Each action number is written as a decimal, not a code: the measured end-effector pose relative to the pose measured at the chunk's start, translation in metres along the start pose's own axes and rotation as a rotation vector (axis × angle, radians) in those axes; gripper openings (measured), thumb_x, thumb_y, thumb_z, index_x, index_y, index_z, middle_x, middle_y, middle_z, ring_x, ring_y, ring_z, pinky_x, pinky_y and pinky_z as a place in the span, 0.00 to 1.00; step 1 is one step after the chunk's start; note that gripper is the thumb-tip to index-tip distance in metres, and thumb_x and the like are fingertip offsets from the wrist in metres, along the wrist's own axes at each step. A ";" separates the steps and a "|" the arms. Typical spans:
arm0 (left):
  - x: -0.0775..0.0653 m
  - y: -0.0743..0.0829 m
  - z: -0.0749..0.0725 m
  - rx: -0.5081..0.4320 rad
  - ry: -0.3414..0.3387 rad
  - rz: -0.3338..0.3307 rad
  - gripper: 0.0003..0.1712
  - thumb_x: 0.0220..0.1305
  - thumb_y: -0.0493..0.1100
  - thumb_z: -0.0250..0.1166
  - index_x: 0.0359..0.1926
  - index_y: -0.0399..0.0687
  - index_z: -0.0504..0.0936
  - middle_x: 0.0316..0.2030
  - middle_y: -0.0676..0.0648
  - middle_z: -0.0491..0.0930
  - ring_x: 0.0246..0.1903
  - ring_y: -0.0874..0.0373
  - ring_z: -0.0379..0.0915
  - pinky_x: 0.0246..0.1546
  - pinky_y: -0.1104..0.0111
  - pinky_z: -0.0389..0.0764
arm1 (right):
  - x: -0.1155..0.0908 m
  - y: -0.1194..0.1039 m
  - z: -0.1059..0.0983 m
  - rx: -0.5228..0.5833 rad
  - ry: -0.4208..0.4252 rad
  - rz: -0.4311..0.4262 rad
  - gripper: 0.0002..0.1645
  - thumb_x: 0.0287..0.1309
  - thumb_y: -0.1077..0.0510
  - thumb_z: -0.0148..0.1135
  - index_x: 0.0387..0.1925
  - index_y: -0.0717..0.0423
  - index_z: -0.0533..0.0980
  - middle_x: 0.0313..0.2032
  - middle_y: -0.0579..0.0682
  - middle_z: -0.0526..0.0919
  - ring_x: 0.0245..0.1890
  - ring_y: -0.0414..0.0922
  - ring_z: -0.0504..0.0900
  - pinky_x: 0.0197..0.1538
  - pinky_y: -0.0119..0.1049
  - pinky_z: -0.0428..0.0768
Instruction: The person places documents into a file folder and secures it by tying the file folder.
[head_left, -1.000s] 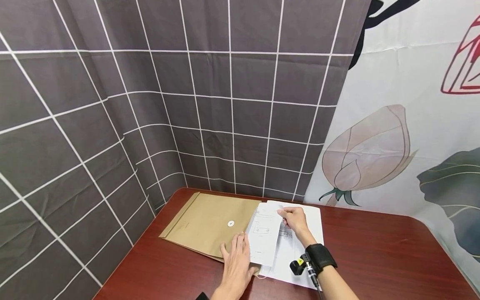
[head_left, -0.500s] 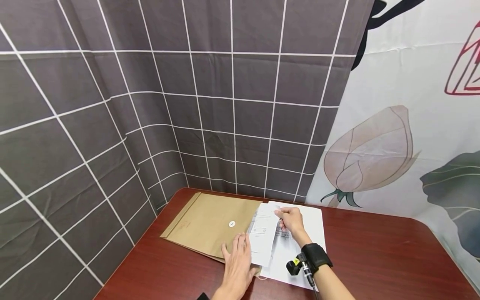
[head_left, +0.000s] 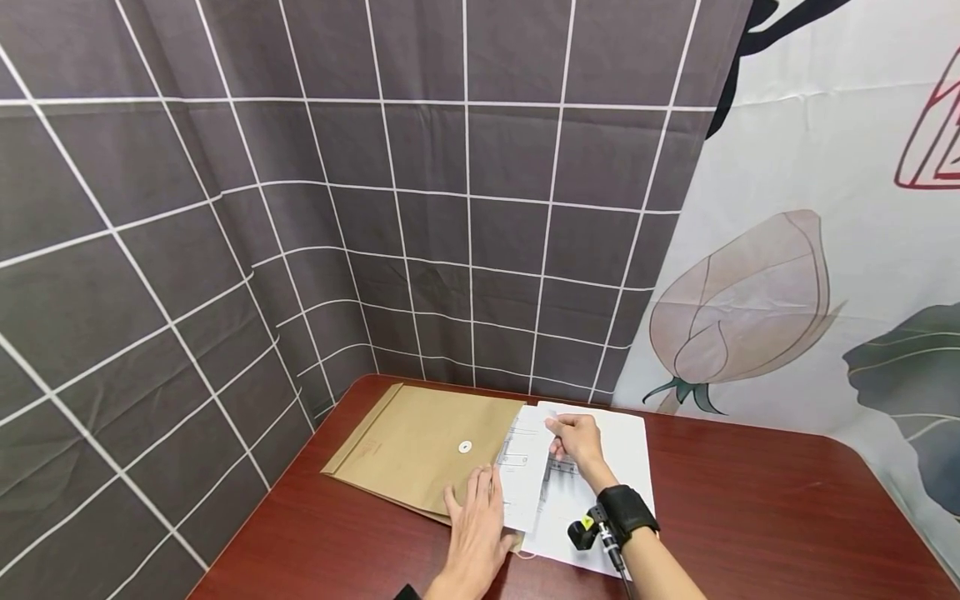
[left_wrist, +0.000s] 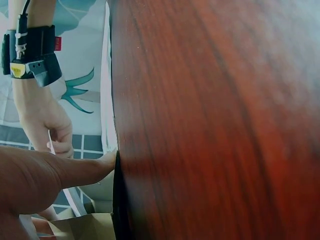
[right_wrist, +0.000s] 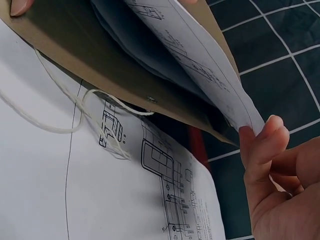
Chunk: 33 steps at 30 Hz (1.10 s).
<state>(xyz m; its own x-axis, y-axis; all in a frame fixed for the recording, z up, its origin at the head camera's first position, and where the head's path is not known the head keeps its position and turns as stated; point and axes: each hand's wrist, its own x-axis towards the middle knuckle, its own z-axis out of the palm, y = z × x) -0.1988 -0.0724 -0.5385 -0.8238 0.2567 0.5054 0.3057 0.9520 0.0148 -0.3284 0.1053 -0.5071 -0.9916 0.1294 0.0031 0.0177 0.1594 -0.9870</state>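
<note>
The right hand (head_left: 581, 442) pinches a printed paper (head_left: 521, 492) near its far right corner, thumb and forefinger clamped together on the edge. The paper slants out of the mouth of a brown envelope (head_left: 412, 442): its left part is tucked between the two layers, and its right side is lifted, showing line drawings on its underside in the right wrist view. Deeper in the mouth is shadowed paper; how many sheets cannot be told.

The left hand (head_left: 474, 529) rests at the envelope's near right corner, its fingers apart and reaching forward over the top layer. Its thumb (left_wrist: 85, 170) stretches out to the edge of the lower layer.

A thin pale string (right_wrist: 65, 131) trails from the lower layer across a white sheet (head_left: 626, 450), which lies flat to the right, partly under the envelope, printed with black diagrams. A round white button (head_left: 465, 447) sits on the envelope's face.

A black band (head_left: 628, 512) with a small camera (head_left: 582, 533) circles the right wrist. All the paper lies on a reddish-brown table (head_left: 735, 500). Behind stand a dark grey curtain (head_left: 502, 167) with white grid lines and, to the right, a white cloth (head_left: 862, 125) with a pink flower bud (head_left: 742, 292).
</note>
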 end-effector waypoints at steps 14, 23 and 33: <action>0.000 0.000 0.000 0.016 -0.009 -0.004 0.61 0.29 0.58 0.80 0.64 0.32 0.66 0.59 0.41 0.67 0.61 0.47 0.59 0.52 0.37 0.60 | 0.000 0.006 0.003 0.001 -0.058 -0.013 0.19 0.61 0.60 0.62 0.46 0.74 0.75 0.08 0.49 0.74 0.05 0.37 0.68 0.12 0.28 0.66; -0.001 0.000 0.000 0.023 -0.033 -0.008 0.62 0.29 0.58 0.80 0.65 0.33 0.65 0.59 0.41 0.66 0.62 0.47 0.58 0.53 0.38 0.59 | -0.010 0.005 -0.007 -0.152 -0.248 0.033 0.11 0.61 0.60 0.60 0.30 0.66 0.73 0.12 0.51 0.76 0.08 0.39 0.72 0.14 0.29 0.65; 0.000 0.000 0.000 0.017 -0.019 -0.002 0.62 0.29 0.59 0.80 0.65 0.33 0.65 0.59 0.40 0.67 0.62 0.47 0.58 0.53 0.37 0.59 | -0.020 -0.002 -0.018 -0.183 -0.423 0.107 0.08 0.59 0.64 0.59 0.28 0.67 0.77 0.19 0.53 0.81 0.15 0.40 0.80 0.17 0.27 0.70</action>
<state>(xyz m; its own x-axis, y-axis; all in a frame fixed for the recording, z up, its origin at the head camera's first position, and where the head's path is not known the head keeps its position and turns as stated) -0.1986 -0.0725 -0.5383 -0.8335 0.2573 0.4889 0.2959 0.9552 0.0016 -0.3065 0.1204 -0.5020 -0.9476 -0.2492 -0.1997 0.1068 0.3420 -0.9336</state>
